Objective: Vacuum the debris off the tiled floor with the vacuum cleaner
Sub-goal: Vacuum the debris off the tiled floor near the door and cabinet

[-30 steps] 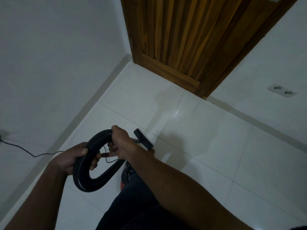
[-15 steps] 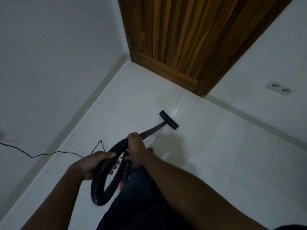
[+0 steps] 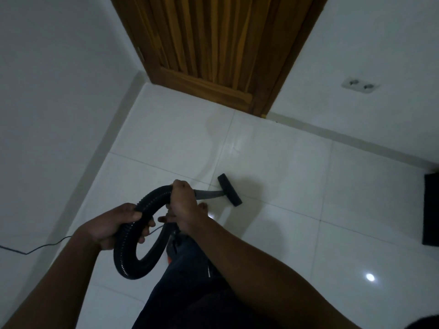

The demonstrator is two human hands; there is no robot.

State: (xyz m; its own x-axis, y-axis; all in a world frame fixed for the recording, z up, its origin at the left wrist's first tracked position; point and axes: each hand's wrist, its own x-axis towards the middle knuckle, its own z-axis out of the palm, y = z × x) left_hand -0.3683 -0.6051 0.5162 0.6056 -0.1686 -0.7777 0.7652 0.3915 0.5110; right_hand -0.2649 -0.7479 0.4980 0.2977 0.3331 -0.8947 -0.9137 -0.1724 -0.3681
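Vacuum hose (image 3: 120, 255) is looping black between both hands, and its nozzle (image 3: 230, 189) is sitting flat on the white floor (image 3: 297, 233), just ahead of a bare foot (image 3: 203, 207) and well short of the door (image 3: 202, 43). The left hand (image 3: 111, 224) is gripping the ribbed hose partway along, fingers curled round it. The right hand (image 3: 184, 205) is wrapping round the top end, where the hose is meeting the grey wand (image 3: 207, 194), and is steering the nozzle from there. A thin cord (image 3: 26, 253) is trailing off along the left wall.

The job is looking mid-way: the nozzle is working the tiles in strokes, so the cleaning itself is under way. No debris is showing on the glossy tiles in this dim light, so how much is already lifted is not something I can tell. The strip by the door and the tiles towards the dark mat (image 3: 431, 210) at the right edge are probably still waiting for a pass.

Against half a second ago, the nozzle is lying closer to the foot, pulled back from its reach towards the door and swung to the right. The right hand is sitting higher and the hose loop is standing taller. The view is also turning right, bringing the mat into sight.
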